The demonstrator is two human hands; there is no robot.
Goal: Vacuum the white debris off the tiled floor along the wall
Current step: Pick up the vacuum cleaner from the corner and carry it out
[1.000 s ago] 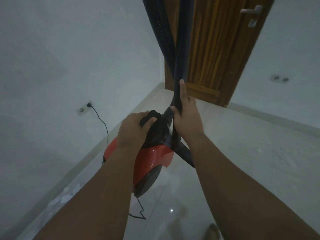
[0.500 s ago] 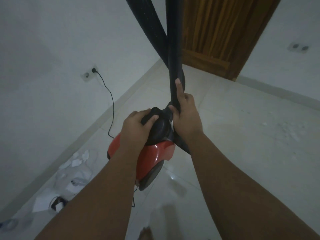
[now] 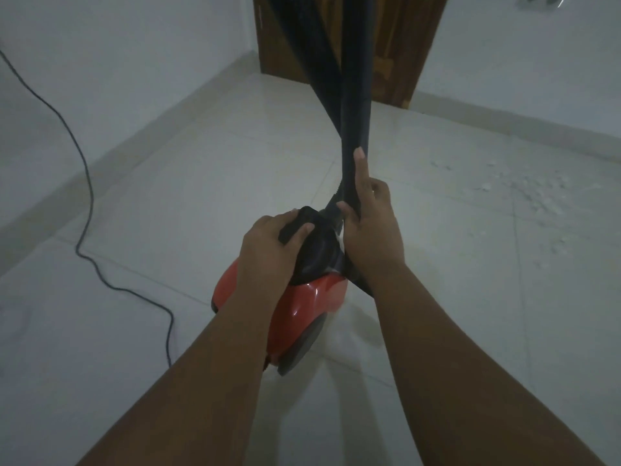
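The black handle (image 3: 296, 227) of the red vacuum cleaner (image 3: 302, 307) is gripped by the left hand (image 3: 268, 252). The black tube (image 3: 356, 105) is clasped by the right hand (image 3: 371, 237), forefinger laid along it. White debris (image 3: 524, 193) is scattered on the tiled floor (image 3: 201, 196) near the right wall (image 3: 537, 79).

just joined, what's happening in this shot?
A person is handling a red vacuum cleaner. The left hand grips its black carry handle; the right hand holds the black tube, forefinger straight along it. The nozzle is out of view. White debris lies scattered on the tiled floor to the right, not yet vacuumed. The power cord trails off left.
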